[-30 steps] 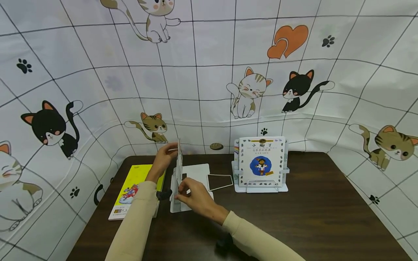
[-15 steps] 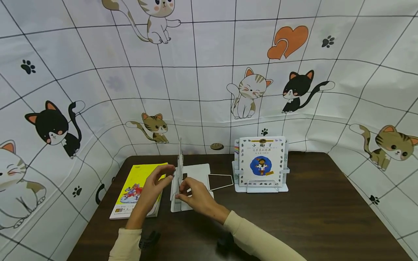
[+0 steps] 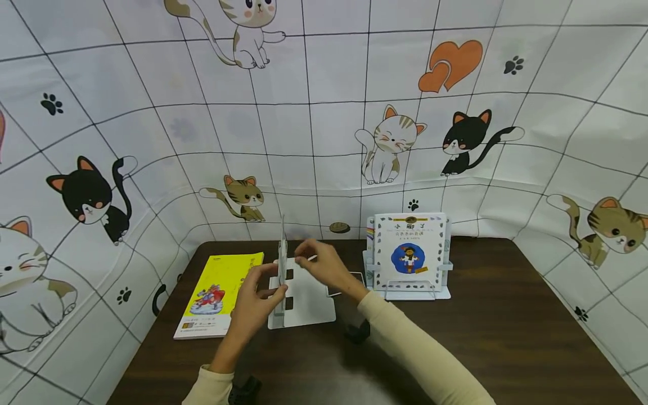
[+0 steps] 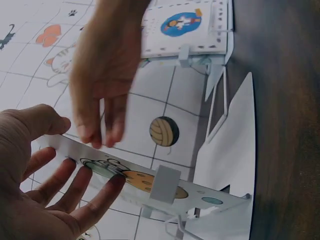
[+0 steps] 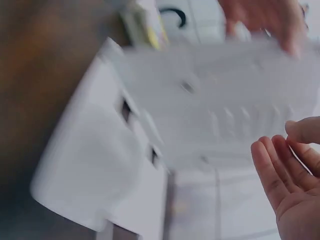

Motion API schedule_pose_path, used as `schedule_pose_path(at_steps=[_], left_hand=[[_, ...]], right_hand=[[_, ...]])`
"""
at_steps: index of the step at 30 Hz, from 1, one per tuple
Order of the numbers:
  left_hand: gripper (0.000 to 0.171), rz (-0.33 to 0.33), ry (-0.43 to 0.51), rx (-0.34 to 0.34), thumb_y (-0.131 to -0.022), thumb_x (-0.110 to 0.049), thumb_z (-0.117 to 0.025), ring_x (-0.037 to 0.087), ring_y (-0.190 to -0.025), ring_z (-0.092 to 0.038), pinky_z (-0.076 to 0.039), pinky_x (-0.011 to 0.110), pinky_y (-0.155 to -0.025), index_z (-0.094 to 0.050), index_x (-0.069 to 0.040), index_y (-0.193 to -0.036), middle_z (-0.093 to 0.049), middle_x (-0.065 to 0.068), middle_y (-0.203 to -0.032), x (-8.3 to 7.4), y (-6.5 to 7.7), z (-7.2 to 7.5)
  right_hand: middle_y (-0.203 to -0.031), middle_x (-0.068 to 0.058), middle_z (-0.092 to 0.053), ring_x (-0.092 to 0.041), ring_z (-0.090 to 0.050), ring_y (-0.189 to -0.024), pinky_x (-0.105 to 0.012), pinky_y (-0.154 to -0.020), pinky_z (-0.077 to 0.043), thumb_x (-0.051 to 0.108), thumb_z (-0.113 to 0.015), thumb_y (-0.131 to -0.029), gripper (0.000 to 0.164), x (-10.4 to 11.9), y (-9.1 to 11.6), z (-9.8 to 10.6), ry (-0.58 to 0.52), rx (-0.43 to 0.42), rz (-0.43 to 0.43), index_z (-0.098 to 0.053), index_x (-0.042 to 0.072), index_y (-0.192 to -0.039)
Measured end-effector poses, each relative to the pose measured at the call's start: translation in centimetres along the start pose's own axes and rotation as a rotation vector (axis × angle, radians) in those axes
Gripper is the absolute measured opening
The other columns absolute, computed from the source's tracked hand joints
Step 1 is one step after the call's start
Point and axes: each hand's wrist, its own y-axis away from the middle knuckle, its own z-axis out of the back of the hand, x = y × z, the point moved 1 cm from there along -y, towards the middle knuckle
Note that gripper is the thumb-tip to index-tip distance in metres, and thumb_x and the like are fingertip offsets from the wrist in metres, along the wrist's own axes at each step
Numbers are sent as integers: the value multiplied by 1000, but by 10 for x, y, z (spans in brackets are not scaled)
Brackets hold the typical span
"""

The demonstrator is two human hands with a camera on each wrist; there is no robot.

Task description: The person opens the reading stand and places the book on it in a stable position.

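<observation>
A white book stand with a printed upright panel [image 3: 282,253] and a flat base plate [image 3: 310,304] stands left of the middle of the table. My left hand [image 3: 255,301] holds the panel's edge, with the thumb on one side and the spread fingers across the printed face in the left wrist view. My right hand [image 3: 326,267] hovers above the base plate, apart from the panel. Its fingers are bent loosely, and the right wrist view shows nothing between thumb and fingers. A small bracket [image 4: 164,184] and a wire support are on the printed side of the panel.
To the left lies a yellow-covered book [image 3: 230,275]. On the right a second white stand [image 3: 440,294] holds an upright picture book [image 3: 409,250]. A cloth with printed cats [image 3: 324,129] hangs behind the dark table [image 3: 486,326].
My left hand came down from the panel's upper edge, moved away, then took hold of it nearer the front. My right hand left the panel's lower part and moved up and rightward.
</observation>
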Motion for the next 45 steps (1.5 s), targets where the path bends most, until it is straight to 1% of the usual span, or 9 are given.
schedule_pose_path(at_steps=[6,10,14,18,21,27,35,40,45], left_hand=[[55,7,-26,-30,-92,-1,-81,40,-127,-65,-60,53,-96,-59,-3,-142,-60,17,-136,1,3,-4],[56,7,-9,-23,-90,4,-80,39,-129,-64,-60,49,-97,-59,-3,-142,-59,16,-137,-1,4,-5],[57,5,-1,-24,-89,7,-80,37,-130,-64,-60,46,-97,-60,-4,-141,-60,14,-138,-2,4,-7],[56,11,-6,-34,-89,7,-80,36,-130,-64,-60,45,-97,-61,-4,-140,-61,14,-138,-3,4,-8],[55,21,-1,-38,-90,7,-79,37,-131,-64,-60,44,-98,-61,-4,-141,-61,14,-139,-4,4,-8],[55,40,5,-48,-91,5,-79,36,-131,-65,-60,41,-98,-62,-7,-142,-60,14,-139,-3,6,-5],[54,2,-8,-53,-92,2,-79,38,-127,-69,-62,39,-93,-64,-10,-142,-62,14,-138,1,9,-1],[48,4,3,-73,-93,3,-79,37,-120,-72,-63,36,-89,-67,-10,-137,-67,15,-135,5,8,3],[33,25,-31,-142,-92,0,-81,26,-116,-70,-63,26,-89,-76,-7,-124,-74,10,-126,8,6,9]], right_hand=[[-130,-17,-69,-34,-69,-123,-46,-103,-59,14,-63,-108,26,3,-56,28,34,-29,-64,-62,1,-130],[-147,-17,-61,-34,-61,-137,-48,-113,-52,18,-58,-110,44,7,-83,30,-1,5,-113,-51,0,-149],[-162,-17,-50,-35,-51,-149,-49,-122,-44,16,-52,-112,55,10,-97,26,-79,85,-150,-36,2,-163],[-166,-20,-43,-38,-43,-154,-50,-125,-40,4,-45,-111,55,11,-102,18,-139,160,-167,-31,1,-165],[-163,-22,-45,-39,-44,-153,-50,-125,-40,-3,-44,-109,55,9,-103,13,-181,170,-183,-33,-2,-163],[-157,-22,-52,-38,-47,-152,-51,-125,-41,0,-49,-110,48,0,-102,6,-248,170,-197,-42,0,-158],[-145,-23,-60,-37,-60,-135,-49,-117,-50,-4,-53,-108,36,-9,-100,2,-367,60,-231,-54,-3,-144],[-138,-22,-65,-35,-64,-131,-43,-111,-55,-2,-59,-106,32,-15,-100,5,-332,-18,-246,-60,-2,-138],[-138,-22,-65,-36,-64,-131,-43,-111,-55,0,-61,-106,30,-20,-95,12,-306,-59,-244,-60,-2,-136]])
